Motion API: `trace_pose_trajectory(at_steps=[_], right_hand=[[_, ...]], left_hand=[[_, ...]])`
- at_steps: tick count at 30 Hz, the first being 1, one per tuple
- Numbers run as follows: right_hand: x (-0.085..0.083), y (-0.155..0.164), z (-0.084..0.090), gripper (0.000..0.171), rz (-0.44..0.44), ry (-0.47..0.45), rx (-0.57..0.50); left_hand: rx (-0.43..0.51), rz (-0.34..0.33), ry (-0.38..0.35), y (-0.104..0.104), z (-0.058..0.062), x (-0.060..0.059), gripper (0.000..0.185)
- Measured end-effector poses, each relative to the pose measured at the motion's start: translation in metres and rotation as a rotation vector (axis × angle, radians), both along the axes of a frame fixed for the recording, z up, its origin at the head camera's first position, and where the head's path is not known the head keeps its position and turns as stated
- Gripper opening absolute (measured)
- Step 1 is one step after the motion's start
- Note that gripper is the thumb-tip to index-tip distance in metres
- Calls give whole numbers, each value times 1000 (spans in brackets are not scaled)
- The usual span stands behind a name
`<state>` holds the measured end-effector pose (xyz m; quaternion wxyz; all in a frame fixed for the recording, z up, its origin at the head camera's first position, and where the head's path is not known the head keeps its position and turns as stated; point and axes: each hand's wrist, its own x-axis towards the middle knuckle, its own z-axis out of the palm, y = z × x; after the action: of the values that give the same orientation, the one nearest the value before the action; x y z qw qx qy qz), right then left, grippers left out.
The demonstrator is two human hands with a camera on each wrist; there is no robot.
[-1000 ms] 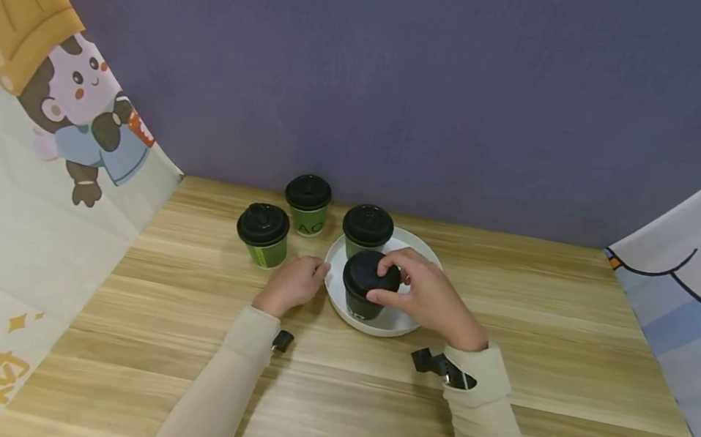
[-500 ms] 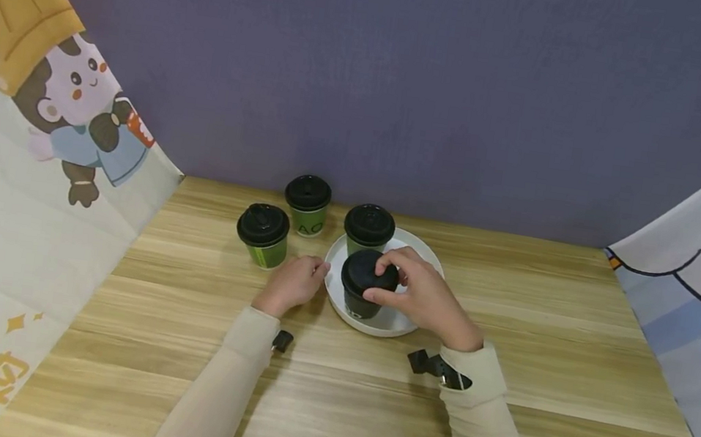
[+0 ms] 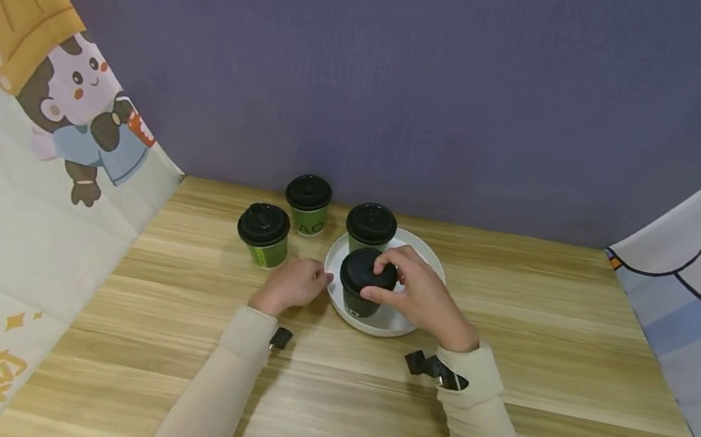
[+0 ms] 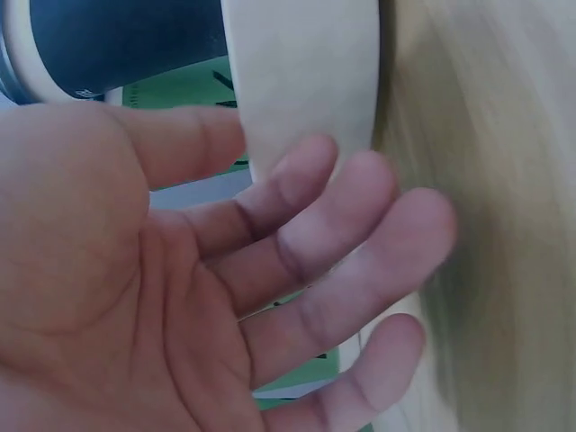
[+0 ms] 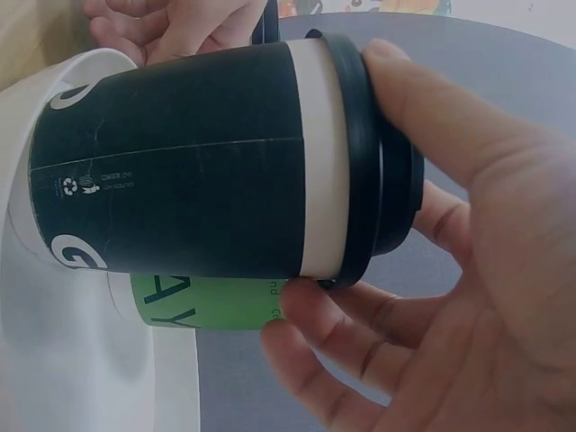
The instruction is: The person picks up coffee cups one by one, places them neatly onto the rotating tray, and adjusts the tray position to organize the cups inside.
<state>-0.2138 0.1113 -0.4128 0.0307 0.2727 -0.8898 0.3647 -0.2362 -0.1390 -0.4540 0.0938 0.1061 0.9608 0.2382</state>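
Observation:
In the head view, my right hand (image 3: 417,290) holds a dark paper coffee cup (image 3: 361,302) by its black lid, thumb in front and fingers over the far side. The cup stands on a round white plate (image 3: 428,255); the right wrist view shows its base inside the rim. Right behind it on the plate is a green coffee cup (image 3: 372,225), also black-lidded. My left hand (image 3: 294,285) pinches the plate's left rim; in the left wrist view, the thumb goes over the rim and the fingers (image 4: 346,211) lie along the outer wall.
Two more green cups with black lids stand on the wooden table (image 3: 541,332) left of the plate: one cup (image 3: 263,236) near my left hand, another cup (image 3: 308,205) further back. A purple-grey panel (image 3: 407,93) closes off the back. Printed cloths hang at both sides.
My right hand and the dark cup have shifted slightly left and back. The green cup on the plate sits a touch further right. My left thumb has edged further over the rim.

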Motion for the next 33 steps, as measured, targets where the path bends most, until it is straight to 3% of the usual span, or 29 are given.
trace_pose_trajectory(at_steps=[8, 17, 33], right_hand=[[-4, 0, -1, 35, 4, 8, 1], [-9, 1, 1, 33, 4, -6, 6], [-17, 12, 10, 28, 57, 50, -10]], left_hand=[[-40, -50, -30, 4, 5, 0, 44], [-44, -28, -45, 7, 4, -4, 45], [-8, 15, -29, 11, 4, -10, 41]])
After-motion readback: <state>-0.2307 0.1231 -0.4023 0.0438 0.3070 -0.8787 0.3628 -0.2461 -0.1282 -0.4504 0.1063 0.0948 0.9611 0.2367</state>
